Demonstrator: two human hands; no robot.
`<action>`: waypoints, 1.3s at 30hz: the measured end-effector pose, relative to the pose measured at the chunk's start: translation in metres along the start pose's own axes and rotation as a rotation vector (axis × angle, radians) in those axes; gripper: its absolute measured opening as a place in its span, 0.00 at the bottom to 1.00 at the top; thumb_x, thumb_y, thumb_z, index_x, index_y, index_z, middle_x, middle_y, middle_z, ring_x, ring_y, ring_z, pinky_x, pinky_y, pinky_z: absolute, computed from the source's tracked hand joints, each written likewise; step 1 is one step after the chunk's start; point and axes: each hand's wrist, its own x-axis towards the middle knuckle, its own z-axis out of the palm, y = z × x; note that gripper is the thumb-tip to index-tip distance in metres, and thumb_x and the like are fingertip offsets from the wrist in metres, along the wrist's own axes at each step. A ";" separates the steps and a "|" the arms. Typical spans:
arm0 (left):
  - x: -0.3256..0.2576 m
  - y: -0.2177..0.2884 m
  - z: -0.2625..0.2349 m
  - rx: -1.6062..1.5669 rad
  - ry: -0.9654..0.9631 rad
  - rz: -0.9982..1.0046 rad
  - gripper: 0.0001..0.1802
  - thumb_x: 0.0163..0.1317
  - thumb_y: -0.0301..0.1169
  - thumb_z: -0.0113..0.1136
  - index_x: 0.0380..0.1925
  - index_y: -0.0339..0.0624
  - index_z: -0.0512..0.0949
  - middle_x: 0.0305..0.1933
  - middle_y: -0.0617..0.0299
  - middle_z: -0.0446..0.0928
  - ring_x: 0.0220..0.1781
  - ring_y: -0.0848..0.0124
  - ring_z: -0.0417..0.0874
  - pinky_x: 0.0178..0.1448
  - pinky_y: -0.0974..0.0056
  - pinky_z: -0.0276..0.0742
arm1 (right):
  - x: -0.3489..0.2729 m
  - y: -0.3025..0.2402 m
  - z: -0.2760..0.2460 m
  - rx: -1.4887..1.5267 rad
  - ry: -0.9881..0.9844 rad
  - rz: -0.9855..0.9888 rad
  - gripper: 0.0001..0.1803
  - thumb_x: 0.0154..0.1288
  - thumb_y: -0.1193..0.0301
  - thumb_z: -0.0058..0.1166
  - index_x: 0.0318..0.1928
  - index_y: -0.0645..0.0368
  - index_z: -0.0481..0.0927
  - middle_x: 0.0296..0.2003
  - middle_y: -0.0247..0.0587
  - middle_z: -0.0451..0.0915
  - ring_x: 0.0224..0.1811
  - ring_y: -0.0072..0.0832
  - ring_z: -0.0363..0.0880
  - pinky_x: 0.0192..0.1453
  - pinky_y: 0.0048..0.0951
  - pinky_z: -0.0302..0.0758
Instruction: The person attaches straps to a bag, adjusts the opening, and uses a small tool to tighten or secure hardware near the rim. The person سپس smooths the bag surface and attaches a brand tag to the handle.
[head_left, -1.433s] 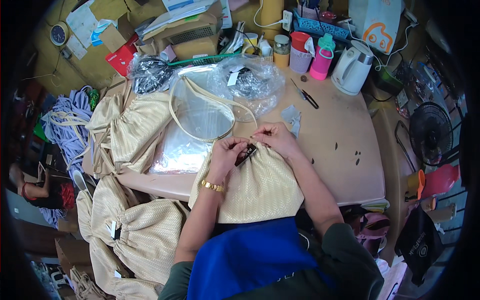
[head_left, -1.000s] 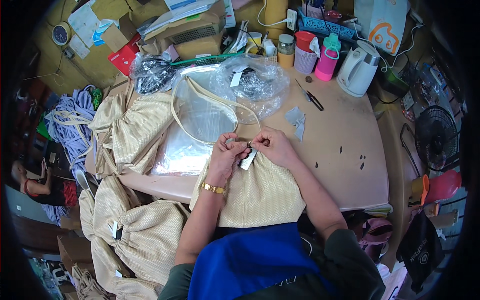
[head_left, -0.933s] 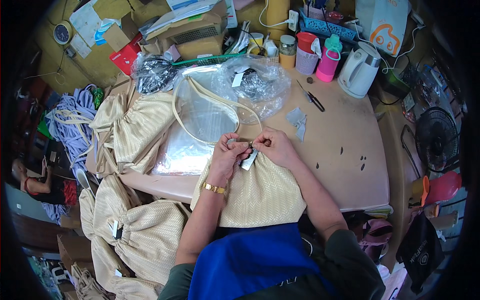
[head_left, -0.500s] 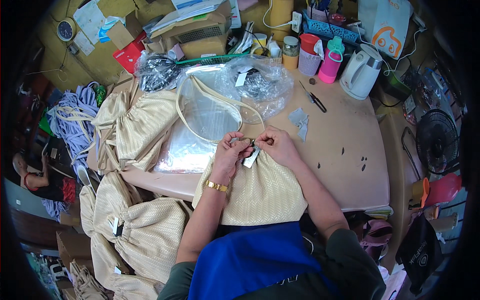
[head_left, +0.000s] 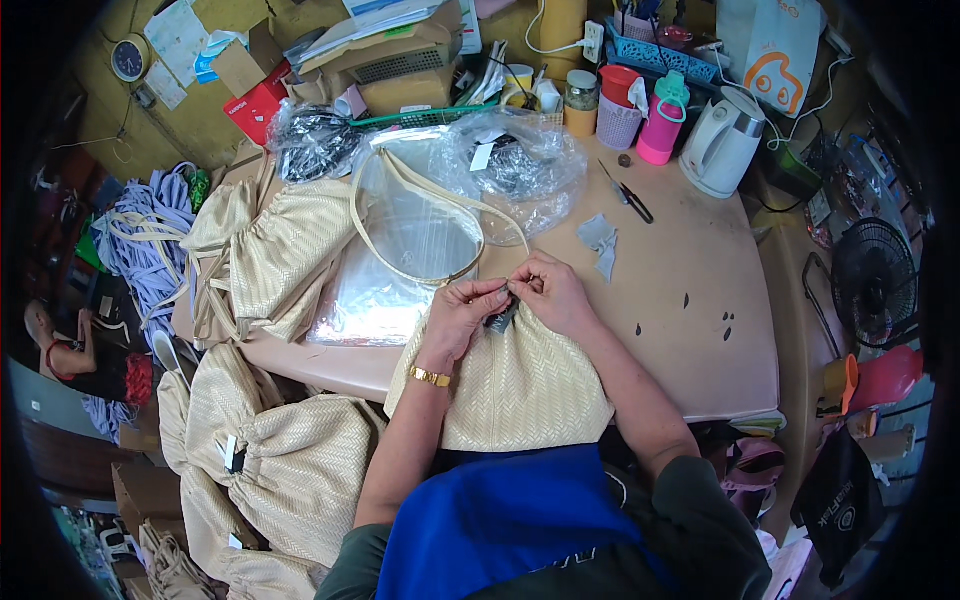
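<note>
A cream woven drawstring bag (head_left: 510, 390) lies over the table's front edge against my blue apron. Its gathered top sits under both hands, and its long strap (head_left: 425, 185) loops away over the clear plastic bags (head_left: 375, 285). My left hand (head_left: 465, 315), with a gold watch at the wrist, pinches at the bag's mouth, thumb and finger closed. Close against it, my right hand (head_left: 550, 290) pinches at the same spot. A small dark tag (head_left: 500, 320) hangs just below the fingertips. What lies between the fingertips is too small and covered to make out.
More cream bags (head_left: 290, 450) lie to the left, below and on the table (head_left: 700, 340). Small scissors (head_left: 632, 200), a grey scrap (head_left: 600, 243), a pink bottle (head_left: 662, 120) and a white kettle (head_left: 722, 145) are at the back right. Another person (head_left: 85, 355) is at far left.
My fingertips have drawn together at the bag's mouth. The tag has turned from its light face to a dark one. The bag itself stays in place.
</note>
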 end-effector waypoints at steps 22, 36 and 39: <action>0.000 0.006 0.004 0.180 -0.045 -0.078 0.08 0.67 0.29 0.63 0.37 0.33 0.83 0.32 0.61 0.84 0.30 0.78 0.82 0.37 0.74 0.80 | 0.002 0.011 -0.006 0.241 -0.065 0.037 0.03 0.60 0.81 0.61 0.33 0.66 0.79 0.29 0.32 0.77 0.30 0.16 0.75 0.36 0.20 0.74; -0.047 0.046 0.002 1.150 0.284 0.524 0.18 0.59 0.31 0.67 0.44 0.30 0.78 0.36 0.44 0.82 0.38 0.50 0.83 0.45 0.54 0.78 | 0.054 -0.004 -0.030 0.007 -0.196 -0.083 0.09 0.58 0.76 0.64 0.39 0.64 0.82 0.32 0.37 0.82 0.34 0.19 0.80 0.40 0.24 0.77; -0.071 0.053 -0.019 1.361 0.478 0.399 0.23 0.61 0.37 0.66 0.50 0.32 0.76 0.39 0.40 0.82 0.43 0.47 0.83 0.48 0.50 0.77 | 0.135 0.005 0.001 -0.194 -0.075 -0.231 0.13 0.57 0.75 0.63 0.44 0.65 0.81 0.35 0.42 0.84 0.37 0.23 0.82 0.42 0.27 0.78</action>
